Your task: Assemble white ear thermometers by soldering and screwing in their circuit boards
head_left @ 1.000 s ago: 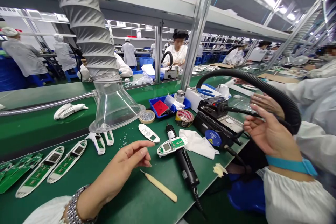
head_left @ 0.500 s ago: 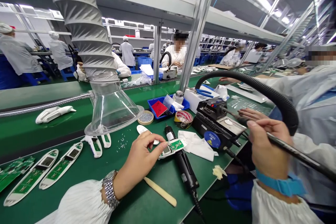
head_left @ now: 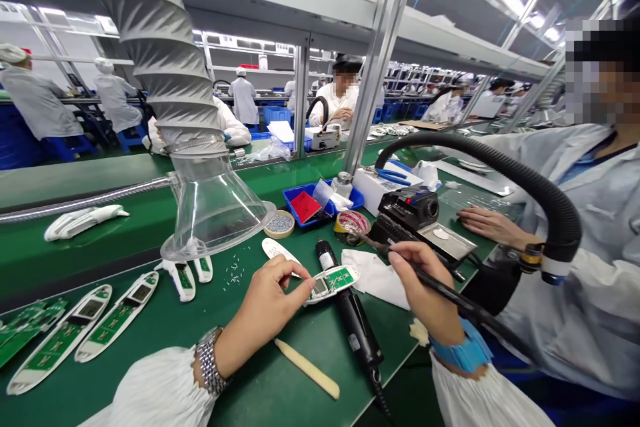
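My left hand (head_left: 265, 307) pinches a white oval housing with a green circuit board (head_left: 343, 277) and a small grey display in it. The housing is tilted over a black electric screwdriver (head_left: 356, 327) lying on the bench. In my right hand (head_left: 431, 293) is a soldering iron (head_left: 480, 317), gripped like a pen. Its tip points left, in front of the tape roll (head_left: 345, 230) and apart from the board. Behind my left fingers lies a white shell piece (head_left: 276, 250), partly covered. A cream-coloured flat stick (head_left: 307, 368) rests near my left wrist.
A clear fume hood (head_left: 217, 213) hangs at left over several open housings (head_left: 95, 320). Behind the iron stands a soldering station (head_left: 410, 207), with a black hose (head_left: 525, 167) arching over. A blue tray (head_left: 295, 203) and screw dish (head_left: 279, 224) sit behind. A co-worker's hand (head_left: 490, 223) rests at right.
My right hand has brought the soldering iron left and down, away from the station and closer to the board. My left hand stays nearly still. The co-worker at right leans more into view.
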### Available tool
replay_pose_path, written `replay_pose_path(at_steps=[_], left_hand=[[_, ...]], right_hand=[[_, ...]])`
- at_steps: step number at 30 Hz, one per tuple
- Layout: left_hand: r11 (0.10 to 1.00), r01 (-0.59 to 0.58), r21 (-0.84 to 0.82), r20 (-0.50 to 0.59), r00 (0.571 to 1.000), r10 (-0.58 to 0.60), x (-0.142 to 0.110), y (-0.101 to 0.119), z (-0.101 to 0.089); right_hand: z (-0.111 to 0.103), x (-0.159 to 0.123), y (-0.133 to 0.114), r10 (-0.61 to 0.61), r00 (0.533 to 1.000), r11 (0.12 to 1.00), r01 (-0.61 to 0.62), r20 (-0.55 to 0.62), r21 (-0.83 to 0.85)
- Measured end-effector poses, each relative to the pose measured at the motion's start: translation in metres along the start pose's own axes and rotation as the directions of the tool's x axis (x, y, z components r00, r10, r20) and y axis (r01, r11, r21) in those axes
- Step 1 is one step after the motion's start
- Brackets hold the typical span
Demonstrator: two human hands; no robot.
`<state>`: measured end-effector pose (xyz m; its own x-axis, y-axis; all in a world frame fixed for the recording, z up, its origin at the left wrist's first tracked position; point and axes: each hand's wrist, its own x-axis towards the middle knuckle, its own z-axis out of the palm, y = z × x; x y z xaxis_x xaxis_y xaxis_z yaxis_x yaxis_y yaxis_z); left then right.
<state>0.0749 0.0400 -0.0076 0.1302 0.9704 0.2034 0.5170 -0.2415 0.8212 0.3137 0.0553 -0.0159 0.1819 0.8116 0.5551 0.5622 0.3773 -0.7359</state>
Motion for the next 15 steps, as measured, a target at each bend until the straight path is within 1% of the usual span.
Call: replay_pose_path(at_steps=[2,3,5,6,8,11,13,15], left_hand=[[0.999,0.016,-0.033,-0.002,1.000,-0.016,0.000,0.005,-0.001],[0.997,0.035,-0.063,0.013,0.999,-0.034,-0.001,0.009,-0.002],[0.985,0.102,-0.139,0.082,0.992,-0.092,-0.002,0.017,-0.004],[0.975,0.137,-0.173,0.123,0.985,-0.117,-0.003,0.021,-0.005],[0.960,0.172,-0.221,0.175,0.975,-0.134,-0.007,0.029,-0.007],[0.949,0.160,-0.272,0.173,0.978,-0.115,-0.011,0.034,-0.007],[0.938,0.157,-0.308,0.161,0.981,-0.111,-0.013,0.034,-0.006],[0.930,0.161,-0.331,0.144,0.982,-0.118,-0.014,0.032,-0.005]], right_hand=[[-0.006,-0.012,-0.007,0.027,0.999,0.997,-0.025,-0.024,0.078],[-0.008,-0.018,-0.011,0.038,0.999,0.990,-0.037,-0.001,0.135],[-0.010,-0.028,-0.019,0.037,0.995,0.965,-0.059,0.091,0.254],[-0.010,-0.032,-0.023,0.020,0.990,0.956,-0.059,0.140,0.288],[-0.009,-0.037,-0.031,-0.049,0.974,0.960,-0.015,0.222,0.278],[-0.004,-0.042,-0.041,-0.163,0.938,0.969,0.094,0.306,0.229],[0.002,-0.045,-0.044,-0.192,0.924,0.963,0.111,0.330,0.247],[0.007,-0.049,-0.045,-0.175,0.933,0.965,0.099,0.315,0.243]])
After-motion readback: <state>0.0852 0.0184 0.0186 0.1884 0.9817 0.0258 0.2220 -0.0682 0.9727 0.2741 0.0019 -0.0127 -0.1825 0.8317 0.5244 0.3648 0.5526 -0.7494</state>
